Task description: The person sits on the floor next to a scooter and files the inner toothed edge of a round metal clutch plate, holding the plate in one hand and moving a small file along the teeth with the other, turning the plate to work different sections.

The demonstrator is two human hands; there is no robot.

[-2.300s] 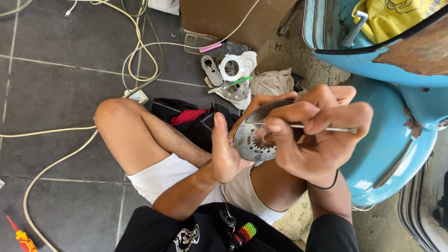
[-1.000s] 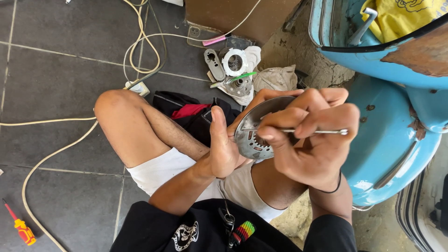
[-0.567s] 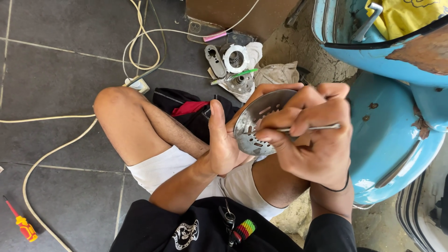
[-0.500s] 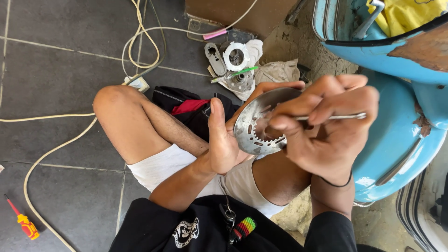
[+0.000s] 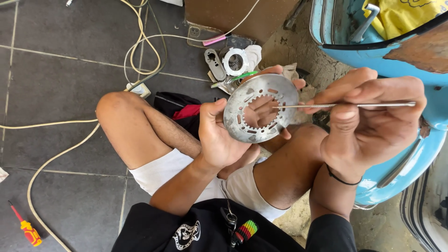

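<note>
Bright, even daylight (soft shadows), sharp focus.

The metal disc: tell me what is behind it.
Behind the metal disc, the left hand shows fingers through the toothed centre hole and past the far rim. The disc covers the rest of those fingers and the ground beyond.

The person wears a black top [image 5: 186, 228] with short sleeves. A small white drawing [image 5: 185, 234] is printed on the front of it, at about 7 o'clock in the view. Next to that, near 6 o'clock, a little woven tag [image 5: 244, 232] hangs down with stripes of red, yellow and green, beside some dark metal clips [image 5: 229, 218]. The shorts [image 5: 168, 170] are white and end above the knees. Both legs are bare, and both arms are bare too. A thin black band [image 5: 343, 178] goes around the wrist of the right hand [image 5: 373, 121], at about 4 o'clock. The left hand [image 5: 219, 137] has no ring or band.
</note>
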